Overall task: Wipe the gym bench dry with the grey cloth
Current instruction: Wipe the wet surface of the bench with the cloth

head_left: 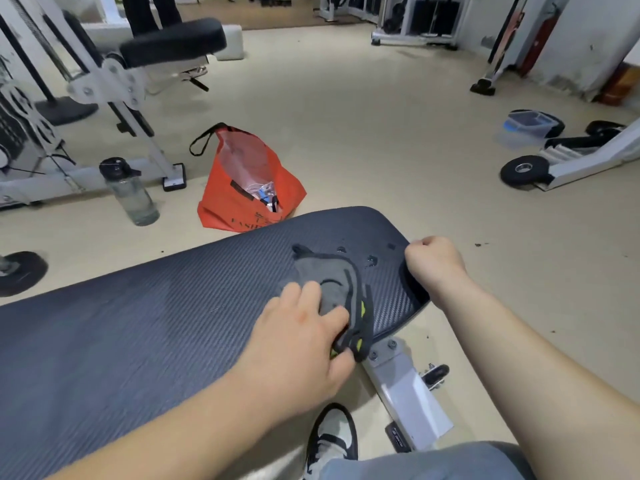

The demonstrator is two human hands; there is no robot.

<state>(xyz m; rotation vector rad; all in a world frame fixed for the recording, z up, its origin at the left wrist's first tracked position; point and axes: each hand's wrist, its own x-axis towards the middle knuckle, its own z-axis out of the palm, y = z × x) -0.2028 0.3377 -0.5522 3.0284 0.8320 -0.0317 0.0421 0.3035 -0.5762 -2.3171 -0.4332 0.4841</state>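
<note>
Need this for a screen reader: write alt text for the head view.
The left hand holds a grey cloth on a dark gym bench beside water drops, while the right hand grips the bench's end. An orange bag and water bottle sit on the floor beyond.

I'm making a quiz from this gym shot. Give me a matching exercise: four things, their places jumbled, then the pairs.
1 grey cloth
2 orange bag
3 water bottle
4 right hand

A floor, close behind the gym bench
B curled at the bench's end edge
C upright by the white machine frame
D on the bench, under the left hand

Pairs: 1-D, 2-A, 3-C, 4-B
</note>
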